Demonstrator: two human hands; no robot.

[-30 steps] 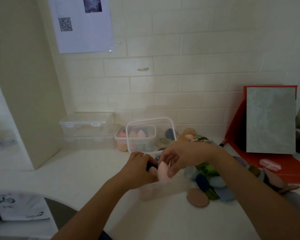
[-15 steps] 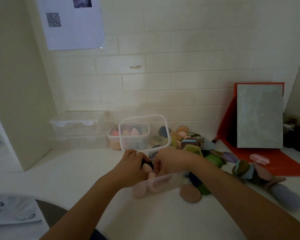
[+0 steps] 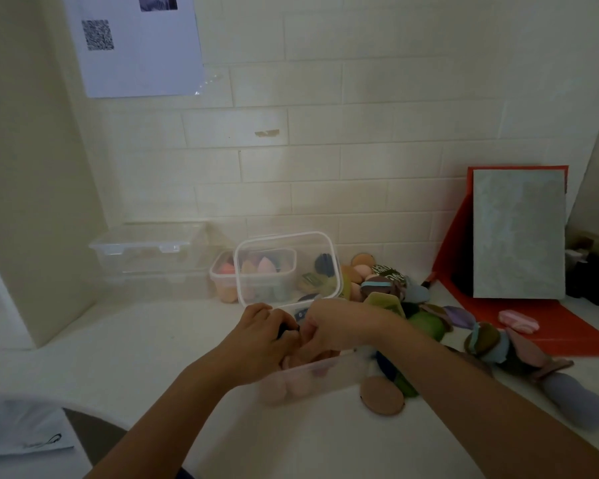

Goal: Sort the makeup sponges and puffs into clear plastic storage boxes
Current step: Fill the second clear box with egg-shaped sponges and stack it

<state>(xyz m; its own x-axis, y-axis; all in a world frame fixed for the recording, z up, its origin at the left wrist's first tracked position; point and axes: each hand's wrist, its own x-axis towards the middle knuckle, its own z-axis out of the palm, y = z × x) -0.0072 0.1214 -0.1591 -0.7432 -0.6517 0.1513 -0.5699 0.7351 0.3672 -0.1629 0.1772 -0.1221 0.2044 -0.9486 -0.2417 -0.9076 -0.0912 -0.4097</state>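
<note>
A clear plastic box [image 3: 339,376] sits on the white counter in front of me with several pink and beige sponges [image 3: 296,388] inside. My left hand [image 3: 256,340] is at the box's near-left rim and grips a small dark thing [image 3: 286,330]. My right hand [image 3: 336,326] reaches in from above, fingers curled down on a pink sponge [image 3: 303,354] inside the box. A heap of coloured puffs [image 3: 391,292] lies to the right, partly hidden by my right arm.
Behind the hands a clear container [image 3: 320,243] stands tilted before a small box of sponges [image 3: 222,274]. Stacked lidded boxes [image 3: 146,250] sit back left. A tan round puff [image 3: 382,395], a blue-grey sponge [image 3: 574,399] and a red board [image 3: 550,333] lie right. Paper [image 3: 21,430] lies lower left.
My right hand has brought the pink sponge down from above the rim into the box. Both hands have sunk lower and stay close together over it.
</note>
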